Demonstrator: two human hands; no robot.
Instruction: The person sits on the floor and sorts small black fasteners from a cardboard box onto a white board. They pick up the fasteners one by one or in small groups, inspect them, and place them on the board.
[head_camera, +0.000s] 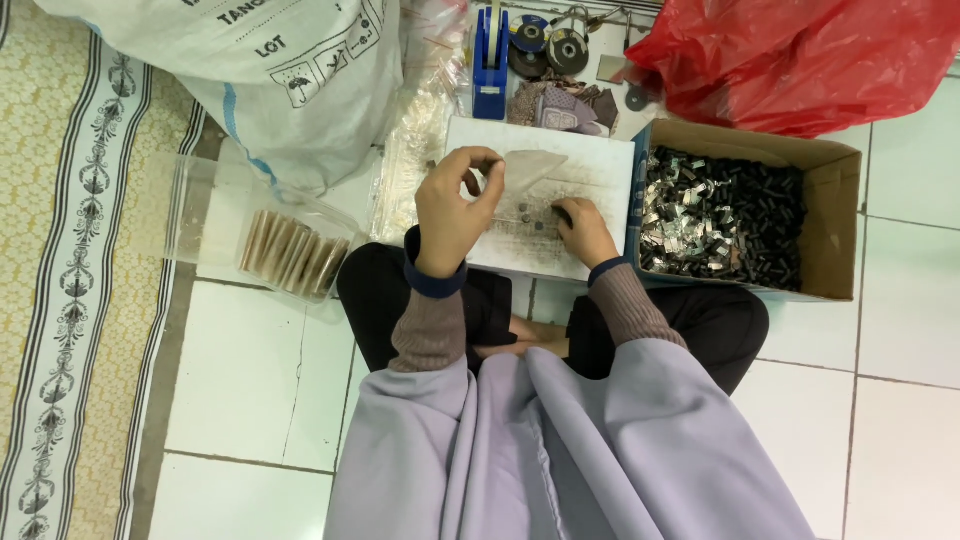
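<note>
Lilac draped cloth (560, 450) is filling the frame at 6 o'clock. Left hand (452, 212) is pinching a small clear plastic bag (527, 168) open over the white flat board (600, 160); right hand (583, 230) is curling fingertips onto small dark parts (532, 222) lying there. Bagging is looking midway: filled packets (290, 250) are sitting at 9 o'clock, brown cardboard box (835, 215) at 3 o'clock is holding plenty of loose black-and-silver pieces (720, 215).

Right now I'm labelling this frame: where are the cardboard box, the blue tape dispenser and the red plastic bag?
cardboard box (840, 225): head view, right wall.
blue tape dispenser (490, 75): head view, body.
red plastic bag (800, 60): head view, middle.
</note>
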